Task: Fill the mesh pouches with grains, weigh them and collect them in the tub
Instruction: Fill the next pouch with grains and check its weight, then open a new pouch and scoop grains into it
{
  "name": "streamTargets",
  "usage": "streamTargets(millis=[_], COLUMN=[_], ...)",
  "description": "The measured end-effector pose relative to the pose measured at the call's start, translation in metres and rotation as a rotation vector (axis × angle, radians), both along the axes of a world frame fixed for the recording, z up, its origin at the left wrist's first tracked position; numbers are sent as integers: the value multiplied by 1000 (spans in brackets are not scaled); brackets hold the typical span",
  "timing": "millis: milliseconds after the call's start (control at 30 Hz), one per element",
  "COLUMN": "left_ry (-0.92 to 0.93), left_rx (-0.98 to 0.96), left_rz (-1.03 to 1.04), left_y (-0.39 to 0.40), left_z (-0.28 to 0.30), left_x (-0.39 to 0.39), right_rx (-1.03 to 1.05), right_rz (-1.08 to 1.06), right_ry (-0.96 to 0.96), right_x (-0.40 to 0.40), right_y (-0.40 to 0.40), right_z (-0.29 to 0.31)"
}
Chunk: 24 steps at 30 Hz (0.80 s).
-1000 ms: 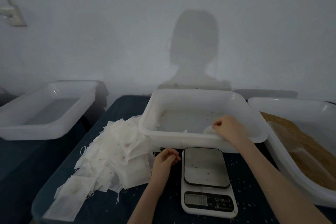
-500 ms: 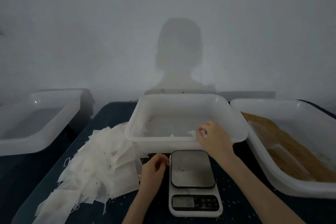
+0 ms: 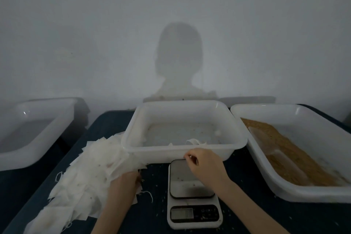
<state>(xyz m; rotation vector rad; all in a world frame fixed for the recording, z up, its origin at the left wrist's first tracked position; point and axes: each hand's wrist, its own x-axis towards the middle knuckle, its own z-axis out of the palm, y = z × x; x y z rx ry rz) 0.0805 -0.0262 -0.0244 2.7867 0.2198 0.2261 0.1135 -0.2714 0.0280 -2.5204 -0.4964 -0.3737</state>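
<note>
White plastic tub (image 3: 182,153) at centre of dark table (image 3: 152,220), a few pouches (image 3: 193,141) inside near front wall. Right hand (image 3: 204,164) over scale (image 3: 191,192), fingers curled, seemingly holding nothing. Left hand (image 3: 123,186) resting on pile of empty pouches (image 3: 85,176); grip impossible to tell. Grain tub (image 3: 296,157) at right.

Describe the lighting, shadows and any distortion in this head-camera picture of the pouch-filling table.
Head view: dim, flat, bluish light; the person's shadow falls on the wall behind the middle tub, so the light comes from behind them; the wide lens bows the left tub and grain tub outward; the scale display is unreadable.
</note>
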Motion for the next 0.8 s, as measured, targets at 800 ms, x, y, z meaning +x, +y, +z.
streamTargets(millis=[800], left_ry=[-8], left_rx=[156], left_rz=[-258], left_y=[17], left_z=[-2], left_x=[-21], right_rx=[17], right_rz=[84], right_ry=[86], right_x=[-24], right_y=[10], right_z=[-22])
